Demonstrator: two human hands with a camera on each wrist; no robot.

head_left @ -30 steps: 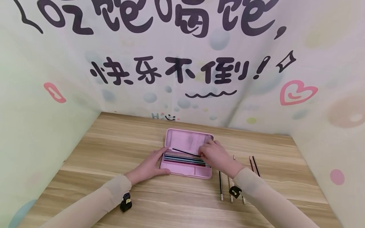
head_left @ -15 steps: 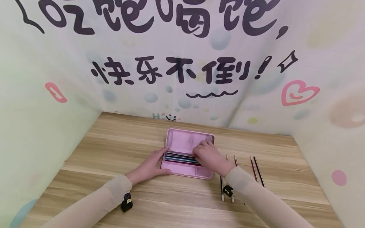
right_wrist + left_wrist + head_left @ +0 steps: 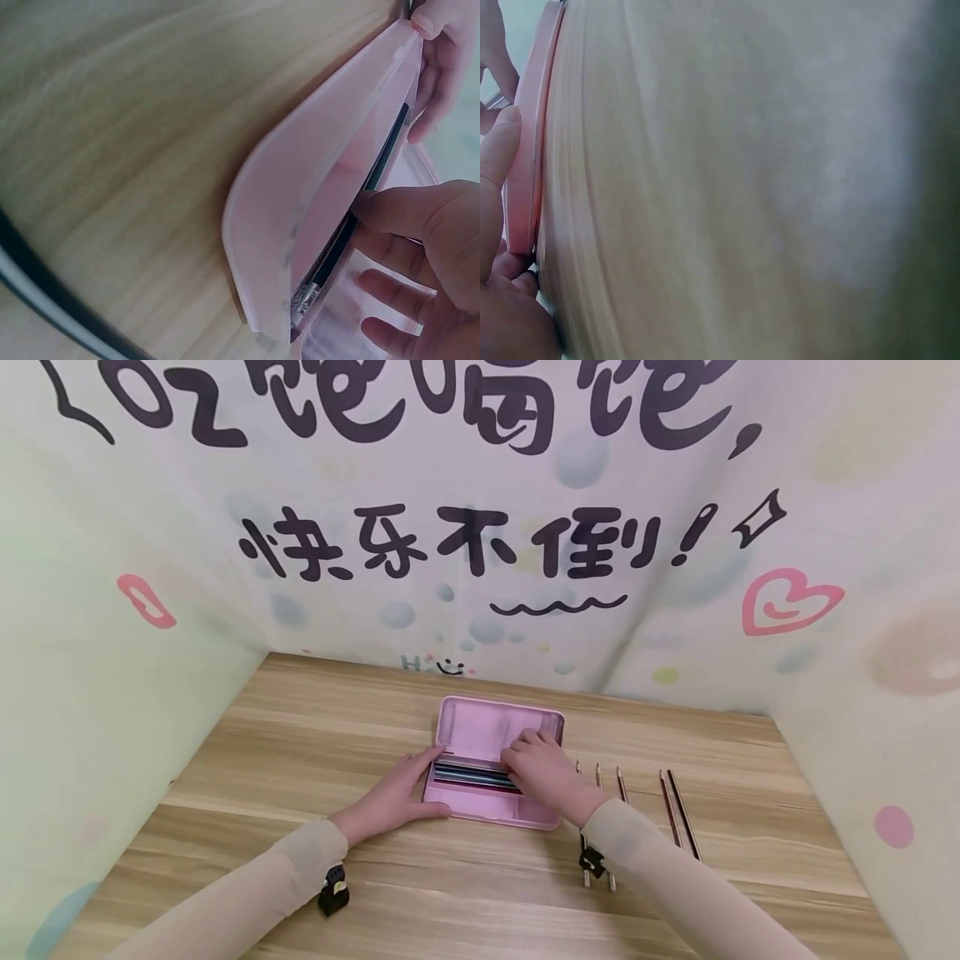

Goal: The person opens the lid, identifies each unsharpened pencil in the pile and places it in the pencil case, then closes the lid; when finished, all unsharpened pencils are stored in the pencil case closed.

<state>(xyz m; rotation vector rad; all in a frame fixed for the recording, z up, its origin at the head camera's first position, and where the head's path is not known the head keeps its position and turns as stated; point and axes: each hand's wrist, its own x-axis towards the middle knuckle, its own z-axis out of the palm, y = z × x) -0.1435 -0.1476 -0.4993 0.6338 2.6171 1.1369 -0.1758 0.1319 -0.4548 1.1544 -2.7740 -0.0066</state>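
Note:
An open pink pencil case (image 3: 468, 804) lies near the back of the table, its lid leaning back. My left hand (image 3: 393, 793) holds the case's left end, thumb at the front edge and fingers at the back. Several dark pencils (image 3: 472, 772) lie lengthwise in the rear compartment. My right hand (image 3: 543, 768) reaches over the case's right half. In the right wrist view, its thumb and forefinger pinch a dark pencil (image 3: 332, 259) with a metal-banded end, low in the compartment. The left wrist view shows the case's pink side (image 3: 526, 165) beside my left thumb.
Right of the case, several pencils lie on the wood table (image 3: 420, 893), partly under my right forearm. Among them are a reddish pencil (image 3: 669, 806) and a dark pencil (image 3: 683, 810). A printed cloth wall (image 3: 360, 635) stands behind the table.
A second ago my right hand held a dark pencil slanted above the compartment; the pencil has come down in among the others. That hand has shifted left, while the left hand stays put.

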